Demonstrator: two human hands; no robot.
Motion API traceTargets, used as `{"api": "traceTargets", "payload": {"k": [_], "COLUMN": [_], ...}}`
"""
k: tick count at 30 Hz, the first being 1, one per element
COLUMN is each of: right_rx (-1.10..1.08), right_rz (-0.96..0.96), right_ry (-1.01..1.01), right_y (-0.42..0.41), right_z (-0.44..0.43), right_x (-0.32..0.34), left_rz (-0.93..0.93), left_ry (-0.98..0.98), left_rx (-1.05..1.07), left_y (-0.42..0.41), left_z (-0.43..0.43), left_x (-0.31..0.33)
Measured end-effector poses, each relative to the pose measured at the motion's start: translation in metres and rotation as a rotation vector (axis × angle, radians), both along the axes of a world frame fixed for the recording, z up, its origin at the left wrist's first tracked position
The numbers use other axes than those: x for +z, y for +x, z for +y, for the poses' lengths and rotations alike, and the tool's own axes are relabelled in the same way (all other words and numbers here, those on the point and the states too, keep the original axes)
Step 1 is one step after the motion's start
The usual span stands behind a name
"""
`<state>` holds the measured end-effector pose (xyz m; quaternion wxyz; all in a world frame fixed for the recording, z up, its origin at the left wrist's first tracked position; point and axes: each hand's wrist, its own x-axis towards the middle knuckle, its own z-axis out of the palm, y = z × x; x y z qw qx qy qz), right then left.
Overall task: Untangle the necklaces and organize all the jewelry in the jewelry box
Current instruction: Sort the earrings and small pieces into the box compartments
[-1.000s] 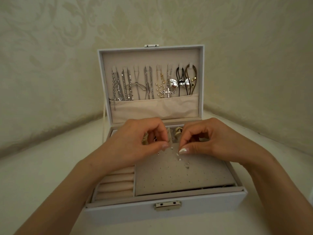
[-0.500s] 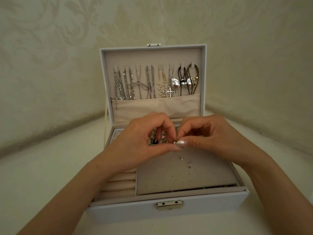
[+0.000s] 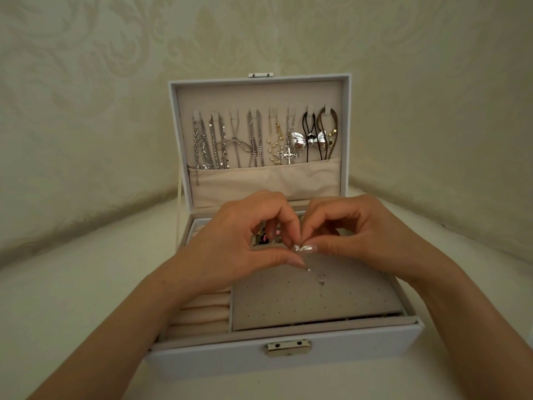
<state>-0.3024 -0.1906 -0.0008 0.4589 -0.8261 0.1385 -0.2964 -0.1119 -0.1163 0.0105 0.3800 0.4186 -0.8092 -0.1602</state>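
Observation:
A white jewelry box [image 3: 375,346] stands open in front of me. Several necklaces [image 3: 253,140] hang from hooks inside its raised lid, their ends tucked into a beige pocket [image 3: 259,183]. My left hand [image 3: 230,249] and my right hand [image 3: 372,235] meet above the grey perforated earring panel [image 3: 317,301]. Both pinch a tiny shiny earring [image 3: 296,248] between thumb and fingertips. Two small studs [image 3: 318,280] sit in the panel just below the hands. Beige ring rolls [image 3: 202,316] fill the tray's left side.
The box sits on a pale surface [image 3: 72,298] set in a corner of cream patterned wall [image 3: 115,82]. A brass clasp [image 3: 287,347] is on the box front. Small colourful items [image 3: 264,239] lie in compartments behind the hands, mostly hidden.
Both hands have lifted off the earring panel and come together, fingertips now touching around the small earring. The view has shifted slightly.

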Motion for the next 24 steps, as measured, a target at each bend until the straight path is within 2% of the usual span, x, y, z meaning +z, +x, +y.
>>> {"api": "traceTargets", "payload": {"k": [9, 15, 18, 24], "right_rx": [0.021, 0.02, 0.033, -0.004], "right_rz": [-0.016, 0.149, 0.236, 0.282], "right_ry": [-0.007, -0.028, -0.041, -0.062], "right_y": [0.0003, -0.0075, -0.0044, -0.0011], "right_z": [-0.0008, -0.0032, -0.0024, -0.0013], "right_x": [-0.0006, 0.0041, 0.002, 0.0019], "left_rz": [0.013, -0.006, 0.055, 0.118], "left_ry": [-0.006, -0.045, -0.01, 0.065], "left_rx": [-0.021, 0.082, 0.197, 0.232], "left_y": [0.0002, 0.0031, 0.0067, 0.0079], "left_z": [0.0005, -0.0026, -0.0049, -0.0061], "left_x": [-0.001, -0.0018, -0.002, -0.002]}}
